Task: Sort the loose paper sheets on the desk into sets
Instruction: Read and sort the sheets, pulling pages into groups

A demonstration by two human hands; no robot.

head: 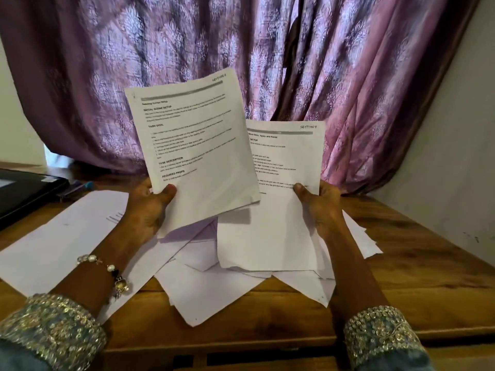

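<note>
Nearest, loose sheets (pixel 214 287) sprawl unsorted on the tabletop (pixel 401 263), and above them we pinch a thin stack (pixel 192 145) in our left hand (pixel 150 210) and another sheet (pixel 278 199) in our right hand (pixel 321 207), upright, likely comparing section headings, curtain (pixel 348 62) behind.

Legible text: two printed sheets, both held upright.

Left sheet (pixel 192 140): handwritten "SECTION" plus an unclear digit at top right; printed headings "INITIAL SCENE SETUP", "TASK GOAL", "TASK DESCRIPTION", "REQUIRED PROPS"; body lines too blurred to read. Right sheet (pixel 286 167): handwritten "SECTION 4" at top right; heading "SETUP"; title line and remaining print illegible.
</note>
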